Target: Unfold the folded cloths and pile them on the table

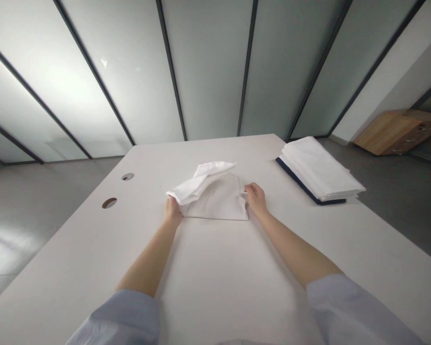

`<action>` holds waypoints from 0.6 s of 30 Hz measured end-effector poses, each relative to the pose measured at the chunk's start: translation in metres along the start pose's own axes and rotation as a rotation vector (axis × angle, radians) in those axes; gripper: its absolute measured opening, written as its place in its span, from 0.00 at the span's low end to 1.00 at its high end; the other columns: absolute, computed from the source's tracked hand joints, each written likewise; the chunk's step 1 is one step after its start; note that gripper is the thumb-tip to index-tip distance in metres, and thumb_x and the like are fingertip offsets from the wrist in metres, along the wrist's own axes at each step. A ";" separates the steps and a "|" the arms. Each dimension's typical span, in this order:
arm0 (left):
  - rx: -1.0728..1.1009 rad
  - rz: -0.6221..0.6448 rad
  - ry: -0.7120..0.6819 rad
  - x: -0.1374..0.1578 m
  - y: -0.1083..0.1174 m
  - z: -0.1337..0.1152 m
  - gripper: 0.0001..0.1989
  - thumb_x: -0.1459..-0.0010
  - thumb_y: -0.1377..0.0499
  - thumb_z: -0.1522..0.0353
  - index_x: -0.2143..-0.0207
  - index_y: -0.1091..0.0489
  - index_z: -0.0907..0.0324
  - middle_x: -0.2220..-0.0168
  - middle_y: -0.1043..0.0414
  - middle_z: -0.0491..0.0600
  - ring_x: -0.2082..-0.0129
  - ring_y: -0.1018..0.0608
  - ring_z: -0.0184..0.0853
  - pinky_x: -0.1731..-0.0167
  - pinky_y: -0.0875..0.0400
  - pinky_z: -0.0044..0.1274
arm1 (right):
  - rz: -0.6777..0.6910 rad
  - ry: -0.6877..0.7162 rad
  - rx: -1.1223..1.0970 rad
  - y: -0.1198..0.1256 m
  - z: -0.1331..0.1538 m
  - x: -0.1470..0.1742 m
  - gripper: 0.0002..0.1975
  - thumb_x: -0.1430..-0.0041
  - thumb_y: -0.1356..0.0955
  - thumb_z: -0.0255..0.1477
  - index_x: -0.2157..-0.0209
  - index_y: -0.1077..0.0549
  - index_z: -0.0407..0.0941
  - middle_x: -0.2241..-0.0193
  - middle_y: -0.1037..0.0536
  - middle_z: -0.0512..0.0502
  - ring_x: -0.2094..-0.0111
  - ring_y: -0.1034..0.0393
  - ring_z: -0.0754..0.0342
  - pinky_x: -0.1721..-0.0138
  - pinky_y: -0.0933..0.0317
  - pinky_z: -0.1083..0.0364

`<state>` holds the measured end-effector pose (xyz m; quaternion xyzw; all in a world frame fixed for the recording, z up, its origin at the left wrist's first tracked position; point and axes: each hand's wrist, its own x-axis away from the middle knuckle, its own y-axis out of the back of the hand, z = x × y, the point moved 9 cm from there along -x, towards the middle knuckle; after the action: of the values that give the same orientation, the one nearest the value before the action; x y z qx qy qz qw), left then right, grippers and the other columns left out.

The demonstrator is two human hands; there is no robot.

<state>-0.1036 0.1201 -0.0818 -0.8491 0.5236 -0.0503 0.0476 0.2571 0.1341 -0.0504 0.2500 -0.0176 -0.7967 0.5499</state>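
A white cloth point(219, 199), partly folded, lies in the middle of the table. Its left part is lifted and bent over toward the right, with a raised flap along the top. My left hand point(173, 210) grips the cloth's left edge, its fingers mostly hidden beneath the lifted layer. At the right edge, my right hand point(255, 196) is closed in a pinch on the fabric. The near edge of the cloth lies straight and flat on the table between my hands.
A pale table point(230, 268) spans the view. A stack of folded white cloths point(321, 167) with a dark navy layer point(301, 187) beneath stands on its right side. Two round holes, one a cable grommet point(127, 177), are at the left. A wooden cabinet point(398, 132) stands beyond.
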 end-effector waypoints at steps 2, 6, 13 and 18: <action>0.186 -0.087 0.084 -0.012 0.015 0.010 0.15 0.43 0.45 0.59 0.60 0.25 0.56 0.63 0.21 0.51 0.57 0.21 0.42 0.58 0.25 0.31 | 0.184 0.129 0.119 -0.020 0.012 0.006 0.11 0.43 0.38 0.36 0.70 0.28 0.47 0.67 0.22 0.47 0.61 0.29 0.50 0.55 0.36 0.51; 0.324 -0.146 0.097 -0.027 0.028 0.011 0.18 0.42 0.47 0.59 0.55 0.26 0.55 0.58 0.21 0.51 0.53 0.22 0.40 0.53 0.26 0.32 | 0.554 0.320 0.468 -0.061 0.023 0.028 0.16 0.44 0.34 0.32 0.54 0.25 0.45 0.44 0.28 0.40 0.40 0.39 0.46 0.41 0.46 0.47; 0.468 -0.151 0.043 -0.041 0.039 0.003 0.26 0.38 0.55 0.56 0.47 0.31 0.58 0.54 0.23 0.53 0.47 0.26 0.44 0.50 0.29 0.37 | 0.571 0.351 0.839 -0.063 0.047 0.034 0.12 0.38 0.36 0.33 0.61 0.22 0.46 0.59 0.19 0.41 0.56 0.26 0.47 0.51 0.42 0.51; 0.300 -0.094 -0.047 -0.039 0.037 -0.002 0.31 0.37 0.60 0.51 0.39 0.40 0.56 0.43 0.31 0.55 0.43 0.28 0.44 0.48 0.30 0.37 | 0.527 0.366 0.888 -0.058 0.062 0.036 0.16 0.38 0.38 0.32 0.75 0.24 0.45 0.76 0.20 0.44 0.71 0.26 0.51 0.60 0.43 0.54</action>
<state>-0.1539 0.1386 -0.0859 -0.8570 0.4687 -0.1103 0.1837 0.1708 0.1102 -0.0270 0.5797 -0.3182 -0.4916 0.5666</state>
